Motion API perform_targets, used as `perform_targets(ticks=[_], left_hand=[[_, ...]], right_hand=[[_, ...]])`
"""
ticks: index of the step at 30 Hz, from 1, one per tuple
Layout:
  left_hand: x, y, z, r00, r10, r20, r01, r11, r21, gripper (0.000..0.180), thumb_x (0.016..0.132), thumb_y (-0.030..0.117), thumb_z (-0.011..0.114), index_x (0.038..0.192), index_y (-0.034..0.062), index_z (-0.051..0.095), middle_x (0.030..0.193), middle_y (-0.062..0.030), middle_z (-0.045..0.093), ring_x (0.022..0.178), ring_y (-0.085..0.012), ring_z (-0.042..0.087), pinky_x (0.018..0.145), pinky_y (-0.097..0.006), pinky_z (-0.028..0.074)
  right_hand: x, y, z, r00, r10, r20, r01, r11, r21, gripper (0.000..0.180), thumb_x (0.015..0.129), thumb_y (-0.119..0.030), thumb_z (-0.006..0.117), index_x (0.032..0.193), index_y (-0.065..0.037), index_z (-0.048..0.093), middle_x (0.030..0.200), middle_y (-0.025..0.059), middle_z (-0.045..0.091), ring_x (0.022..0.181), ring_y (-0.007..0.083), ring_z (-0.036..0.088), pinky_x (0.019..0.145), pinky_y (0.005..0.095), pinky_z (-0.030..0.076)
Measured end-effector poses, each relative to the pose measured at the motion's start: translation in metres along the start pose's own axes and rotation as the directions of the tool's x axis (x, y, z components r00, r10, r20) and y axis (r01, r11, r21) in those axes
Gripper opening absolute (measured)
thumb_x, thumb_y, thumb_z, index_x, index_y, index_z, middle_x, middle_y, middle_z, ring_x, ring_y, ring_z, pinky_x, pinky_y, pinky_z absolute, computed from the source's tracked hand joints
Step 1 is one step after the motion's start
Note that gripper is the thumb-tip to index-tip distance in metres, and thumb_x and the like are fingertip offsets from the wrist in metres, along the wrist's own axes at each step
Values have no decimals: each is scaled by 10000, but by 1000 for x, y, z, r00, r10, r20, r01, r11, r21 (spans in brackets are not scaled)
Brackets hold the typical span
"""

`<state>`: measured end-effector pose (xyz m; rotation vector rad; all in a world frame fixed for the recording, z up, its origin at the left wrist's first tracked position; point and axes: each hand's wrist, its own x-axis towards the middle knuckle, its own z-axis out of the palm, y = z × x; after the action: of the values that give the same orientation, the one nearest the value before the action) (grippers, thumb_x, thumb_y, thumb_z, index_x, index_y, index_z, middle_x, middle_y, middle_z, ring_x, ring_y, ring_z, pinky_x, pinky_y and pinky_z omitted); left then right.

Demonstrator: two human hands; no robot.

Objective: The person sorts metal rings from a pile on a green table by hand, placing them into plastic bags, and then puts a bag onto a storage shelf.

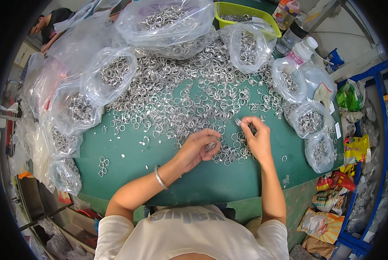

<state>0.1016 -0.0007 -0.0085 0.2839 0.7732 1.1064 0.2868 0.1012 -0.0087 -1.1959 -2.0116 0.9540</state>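
Over the near part of a heap of silver metal rings (207, 93), my left hand (198, 149) is curled with several rings cupped in its fingers. A bracelet circles that wrist. To its right, my right hand (255, 134) pinches a ring (238, 122) between thumb and fingertips. Loose rings (233, 154) lie on the green table (211, 184) between and under my hands. A small group of rings (103, 165) sits apart at the left, and a single ring (284, 158) lies right of my right forearm.
Clear plastic bags of rings (79, 108) line the table's left edge, with more bags (310, 121) on the right. A large bag (166, 26) and a yellow-green basin (248, 15) stand at the back. Bottles (304, 50) are back right. Another person (53, 26) is far left.
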Motion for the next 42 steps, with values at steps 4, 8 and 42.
perform_targets(ticks=[4,8,42], left_hand=[[7,-12,10,982,168,-81,-146,962,231,220,908,132,551,1096,20,573,919,-45,607,671,-74,494,562,-186,383],[7,-12,20,959,275,-68,-223,879,421,243,871,111,620,1090,7,596,956,-24,634,731,-39,517,609,-179,405],[-12,-19,23,862,502,-75,-401,765,503,159,838,-11,617,988,-6,670,950,-48,631,813,-68,561,647,-190,453]], right_hand=[[-19,-8,4,957,212,200,-282,849,447,86,865,-71,614,908,1,634,743,-14,618,662,46,498,580,203,389],[-32,-27,7,912,270,309,-409,664,626,92,884,-59,587,933,9,627,816,17,634,751,68,561,698,200,440],[-55,-49,14,923,283,262,-384,609,695,108,882,-41,597,967,21,619,857,8,620,774,38,541,678,178,426]])
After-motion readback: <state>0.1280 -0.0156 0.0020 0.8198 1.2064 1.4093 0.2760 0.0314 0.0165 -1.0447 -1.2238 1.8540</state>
